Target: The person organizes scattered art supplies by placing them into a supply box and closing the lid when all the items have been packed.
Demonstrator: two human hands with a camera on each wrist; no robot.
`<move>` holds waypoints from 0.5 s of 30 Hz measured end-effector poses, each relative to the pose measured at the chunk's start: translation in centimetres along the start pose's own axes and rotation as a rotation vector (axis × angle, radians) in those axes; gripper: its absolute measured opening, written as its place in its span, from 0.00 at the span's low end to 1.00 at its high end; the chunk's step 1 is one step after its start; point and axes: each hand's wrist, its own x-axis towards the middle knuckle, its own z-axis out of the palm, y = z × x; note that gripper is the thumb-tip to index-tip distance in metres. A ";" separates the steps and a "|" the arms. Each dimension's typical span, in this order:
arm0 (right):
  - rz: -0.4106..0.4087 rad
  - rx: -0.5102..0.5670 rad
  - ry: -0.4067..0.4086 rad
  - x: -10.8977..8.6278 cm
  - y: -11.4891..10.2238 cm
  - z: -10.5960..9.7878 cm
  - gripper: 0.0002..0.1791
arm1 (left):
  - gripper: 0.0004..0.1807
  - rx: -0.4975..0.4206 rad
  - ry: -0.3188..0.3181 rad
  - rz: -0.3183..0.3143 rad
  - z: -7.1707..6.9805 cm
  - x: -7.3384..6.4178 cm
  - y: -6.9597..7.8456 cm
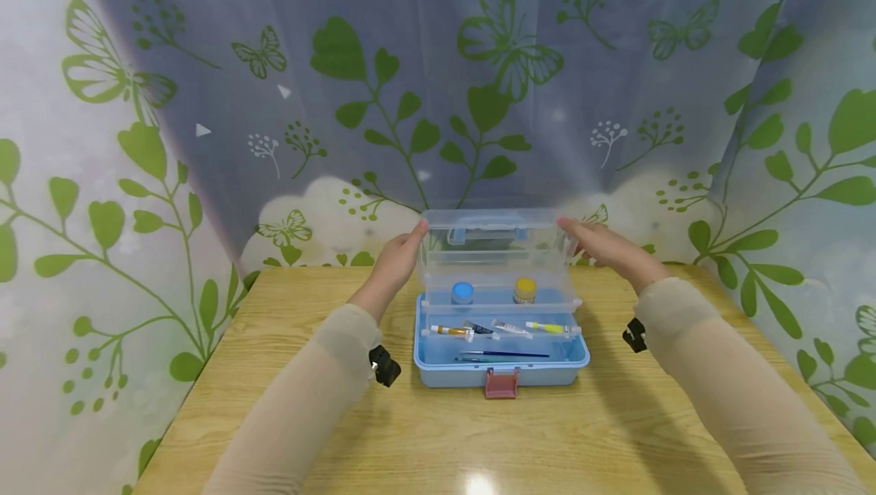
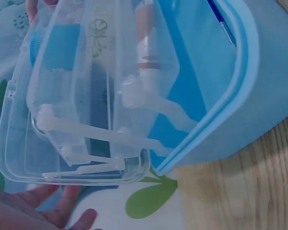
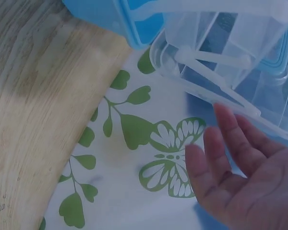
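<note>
A light blue box (image 1: 458, 378) with a pink latch (image 1: 502, 385) stands with its clear lid (image 1: 541, 218) raised. My left hand (image 1: 395, 265) touches the lid's left edge; in the left wrist view its fingers (image 2: 62, 203) spread loosely beyond the rim. At the lid's right edge is my right hand (image 1: 605, 244), its loosely bent fingers (image 3: 233, 132) touching or very near the rim. Clear tiered trays (image 1: 493, 299) hold a blue-lidded jar (image 1: 462, 293), a yellow-lidded jar (image 1: 525, 290) and several paint tubes (image 1: 545, 327). Slim paintbrushes (image 1: 513, 353) lie in the base.
The box rests on a wooden table (image 1: 308, 404). Behind it hangs a curtain (image 1: 383, 138) printed with green leaves and butterflies, close to the table's back edge. A black wrist device (image 1: 385, 366) sits on my left sleeve, another (image 1: 635, 335) on my right.
</note>
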 end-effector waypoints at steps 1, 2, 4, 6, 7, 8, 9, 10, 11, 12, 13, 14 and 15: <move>0.011 0.012 -0.015 0.0 0.1 -0.1 0.54 | 0.49 0.002 -0.013 -0.008 -0.1 -0.1 0.1; 0.013 0.023 -0.033 0.0 0.1 -0.2 0.53 | 0.50 0.004 -0.027 -0.018 -0.1 -0.2 0.2; 0.027 0.047 -0.066 0.0 0.2 -0.4 0.53 | 0.51 0.008 -0.067 -0.041 -0.3 -0.5 0.4; 0.045 0.070 -0.101 0.0 0.4 -0.5 0.54 | 0.52 0.012 -0.115 -0.057 -0.5 -0.7 0.7; 0.055 0.083 -0.119 -0.1 0.5 -0.6 0.55 | 0.52 0.013 -0.140 -0.064 -0.6 -0.9 0.8; 0.061 0.092 -0.137 -0.2 0.6 -0.6 0.56 | 0.52 0.013 -0.162 -0.070 -0.7 -1.0 0.9; 0.071 0.107 -0.152 -0.2 0.7 -0.6 0.56 | 0.53 0.015 -0.185 -0.074 -0.8 -1.1 0.9; 0.076 0.117 -0.166 -0.3 0.8 -0.6 0.56 | 0.53 0.018 -0.206 -0.073 -0.8 -1.2 0.9; 0.076 0.131 -0.177 -0.4 0.9 -0.6 0.56 | 0.53 0.018 -0.223 -0.073 -0.9 -1.3 0.9; 0.069 0.141 -0.186 -0.5 1.0 -0.5 0.55 | 0.52 0.018 -0.238 -0.069 -1.0 -1.4 0.8; 0.067 0.157 -0.190 -0.6 1.1 -0.4 0.55 | 0.51 0.019 -0.250 -0.068 -1.0 -1.4 0.8; 0.058 0.170 -0.190 -0.6 1.3 -0.3 0.55 | 0.50 0.020 -0.262 -0.062 -1.0 -1.5 0.7; 0.047 0.186 -0.186 -0.7 1.4 -0.2 0.54 | 0.50 0.022 -0.272 -0.056 -1.0 -1.5 0.6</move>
